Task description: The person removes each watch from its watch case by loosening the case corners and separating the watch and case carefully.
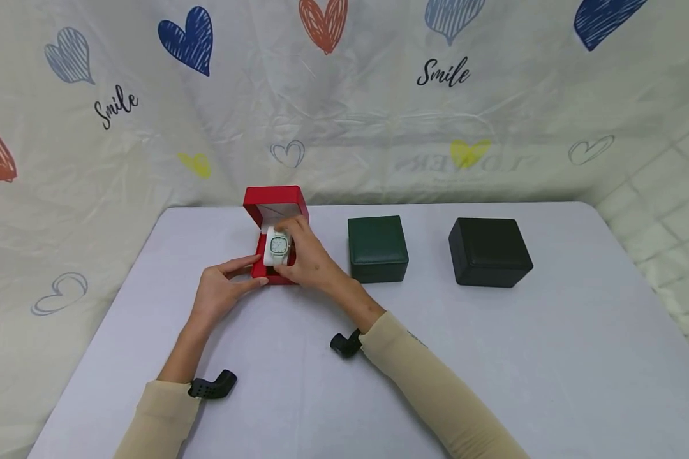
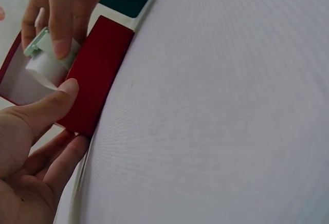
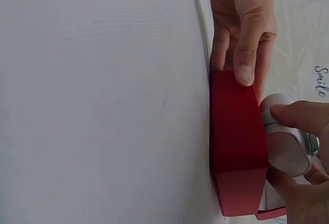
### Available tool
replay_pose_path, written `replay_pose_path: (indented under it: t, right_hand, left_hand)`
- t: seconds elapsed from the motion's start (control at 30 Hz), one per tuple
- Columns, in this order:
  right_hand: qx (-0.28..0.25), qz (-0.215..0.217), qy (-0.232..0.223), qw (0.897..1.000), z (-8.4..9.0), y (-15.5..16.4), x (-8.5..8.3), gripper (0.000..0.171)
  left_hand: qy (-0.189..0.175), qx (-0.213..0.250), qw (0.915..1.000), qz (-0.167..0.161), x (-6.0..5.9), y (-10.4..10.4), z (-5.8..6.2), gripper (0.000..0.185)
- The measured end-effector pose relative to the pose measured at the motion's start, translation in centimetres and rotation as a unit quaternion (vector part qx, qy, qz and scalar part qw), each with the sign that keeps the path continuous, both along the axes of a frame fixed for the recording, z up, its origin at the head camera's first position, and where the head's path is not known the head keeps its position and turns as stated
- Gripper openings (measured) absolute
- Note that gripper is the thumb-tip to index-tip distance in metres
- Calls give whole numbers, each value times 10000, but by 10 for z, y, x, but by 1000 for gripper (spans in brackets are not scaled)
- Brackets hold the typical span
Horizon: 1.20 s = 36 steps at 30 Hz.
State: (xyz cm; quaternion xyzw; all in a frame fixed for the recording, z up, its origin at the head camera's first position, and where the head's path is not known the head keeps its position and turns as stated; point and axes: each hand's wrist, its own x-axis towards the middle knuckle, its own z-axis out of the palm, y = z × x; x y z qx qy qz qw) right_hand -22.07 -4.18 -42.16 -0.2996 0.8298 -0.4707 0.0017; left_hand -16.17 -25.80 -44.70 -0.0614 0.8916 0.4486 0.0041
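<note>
An open red box (image 1: 275,210) stands on the table with its lid raised; it also shows as a red box (image 2: 100,70) in the left wrist view and a red box (image 3: 237,142) in the right wrist view. My right hand (image 1: 304,258) pinches a white watch (image 1: 278,246) on its pillow, just over the box's opening; the same watch (image 2: 46,59) and watch (image 3: 285,142) appear in the wrist views. My left hand (image 1: 224,290) holds the box's left front side, thumb on the rim, fingers against the wall.
A closed dark green box (image 1: 377,247) sits right of the red one, and a closed black box (image 1: 488,250) further right. The white table (image 1: 494,357) has a rounded far edge; a heart-printed cloth (image 1: 379,95) hangs behind it.
</note>
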Motion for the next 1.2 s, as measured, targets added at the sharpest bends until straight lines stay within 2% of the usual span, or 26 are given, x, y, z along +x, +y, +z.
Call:
replay_pose_path:
  t: [0.33, 0.43, 0.63, 0.73, 0.83, 0.97, 1.07, 1.13, 1.2]
  right_hand:
    - [-179, 6, -185, 9997, 2, 3, 4, 69]
    - [-231, 39, -158, 9996, 3, 3, 5, 69]
    - [-353, 91, -223, 9991, 5, 3, 7, 69]
    - [-385, 105, -266, 9988, 6, 3, 9, 69]
    - [-430, 141, -296, 9985, 7, 3, 11, 69]
    - [-481, 206, -287, 9982, 9, 4, 14, 71]
    - [-493, 229, -236, 9982, 11, 5, 16, 73]
    - [-501, 218, -201, 9983, 12, 6, 18, 74]
    - [-560, 236, -138, 9981, 11, 6, 21, 74]
  left_hand:
    - [-261, -88, 9995, -134, 5, -3, 4, 57]
    - [-349, -82, 9988, -344, 7, -7, 8, 53]
    - [-575, 140, 9939, -929, 10, -15, 24, 54]
    - [-652, 164, 9928, -995, 11, -14, 32, 50]
    - [-391, -94, 9964, -741, 11, -9, 37, 43]
    - [363, -295, 9988, -112, 9, 1, 42, 35]
    - [848, 20, 9963, 149, 7, 9, 45, 31]
    - [969, 360, 9946, 123, 6, 14, 46, 32]
    - [936, 673, 9933, 49, 7, 19, 47, 34]
